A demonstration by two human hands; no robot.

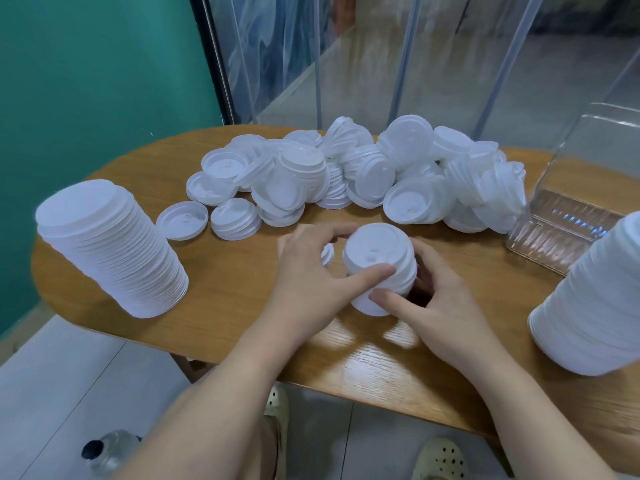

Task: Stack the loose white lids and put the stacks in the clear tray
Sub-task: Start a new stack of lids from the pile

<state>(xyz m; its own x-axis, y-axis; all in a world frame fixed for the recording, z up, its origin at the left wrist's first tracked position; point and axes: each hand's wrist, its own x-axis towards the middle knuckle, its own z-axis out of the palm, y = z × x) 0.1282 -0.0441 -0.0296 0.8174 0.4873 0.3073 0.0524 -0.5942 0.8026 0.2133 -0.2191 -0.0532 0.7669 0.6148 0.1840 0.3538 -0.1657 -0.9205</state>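
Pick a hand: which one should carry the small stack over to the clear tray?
Right, probably. The clear tray sits at the table's right edge, on the right hand's side. Both hands grip the small stack, so the left hand would have to cross over.

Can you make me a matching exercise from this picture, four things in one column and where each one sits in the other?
Things
1. short lid stack
2. tall lid stack
3. clear tray
4. loose lid pile

Places
A. far right of the table
B. far side of the table, middle
C. held between both hands
D. left end of the table

Pairs: 1-C, 2-D, 3-A, 4-B
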